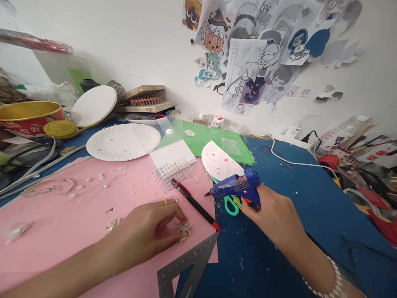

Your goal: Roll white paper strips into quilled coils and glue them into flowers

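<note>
Between the thumb and fingers of my left hand [149, 227] is a small cream coiled ornament [184, 228], just above the pink sheet [130, 178]. My right hand [273, 211] grips a blue glue gun [235, 186] by its handle, its nozzle pointing left and a small orange light lit on its body. Another coiled ornament [112, 226] lies on the sheet, partly behind my left wrist. A black and red pen [195, 203] rests between the hands. Green-handled scissors [232, 205] lie under the glue gun, mostly hidden. Nearest me is a grey triangle ruler [189, 265].
A paper plate [124, 142], stick-on gems [170, 171], a spotted paper piece [221, 161] and a green folder [204, 136] lie beyond the hands. Loose beads [89, 179] dot the sheet's left. A white cable [300, 163] crosses the blue table at right. A plastic bottle [221, 122] lies by the wall.
</note>
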{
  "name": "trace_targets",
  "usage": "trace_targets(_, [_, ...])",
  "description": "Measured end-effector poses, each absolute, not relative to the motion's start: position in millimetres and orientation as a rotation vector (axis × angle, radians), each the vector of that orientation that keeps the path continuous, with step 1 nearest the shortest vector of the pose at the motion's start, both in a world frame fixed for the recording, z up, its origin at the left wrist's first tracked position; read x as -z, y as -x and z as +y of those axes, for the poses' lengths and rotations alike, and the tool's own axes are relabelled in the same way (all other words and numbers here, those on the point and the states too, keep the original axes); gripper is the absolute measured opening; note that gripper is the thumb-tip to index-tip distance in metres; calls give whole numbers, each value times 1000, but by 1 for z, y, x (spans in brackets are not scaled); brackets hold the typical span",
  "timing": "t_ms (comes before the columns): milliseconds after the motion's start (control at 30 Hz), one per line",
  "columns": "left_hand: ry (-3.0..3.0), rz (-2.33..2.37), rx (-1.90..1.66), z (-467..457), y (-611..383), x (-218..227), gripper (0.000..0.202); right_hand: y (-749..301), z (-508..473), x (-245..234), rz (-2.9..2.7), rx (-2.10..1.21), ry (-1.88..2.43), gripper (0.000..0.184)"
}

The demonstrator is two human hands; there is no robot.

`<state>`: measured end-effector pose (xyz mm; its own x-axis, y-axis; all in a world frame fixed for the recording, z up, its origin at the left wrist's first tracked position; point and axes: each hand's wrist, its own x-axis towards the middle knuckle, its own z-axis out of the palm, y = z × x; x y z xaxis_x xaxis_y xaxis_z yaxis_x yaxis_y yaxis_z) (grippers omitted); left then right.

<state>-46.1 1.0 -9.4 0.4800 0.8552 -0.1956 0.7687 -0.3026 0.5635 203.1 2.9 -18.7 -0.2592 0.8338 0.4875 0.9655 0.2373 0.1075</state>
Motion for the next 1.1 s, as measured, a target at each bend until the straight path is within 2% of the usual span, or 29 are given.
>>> trace_targets(300, [-2130,1345,-219,0,46,11,9,-203,3,17,-2239,633,1539,32])
trace_targets(967, [-2134,1330,-204,0,46,10,10,-203,-6,18,-2293,711,1571,49])
trace_targets(1100, [-2144,1333,-194,0,46,10,10,-203,-4,18,-2287,687,1590,43])
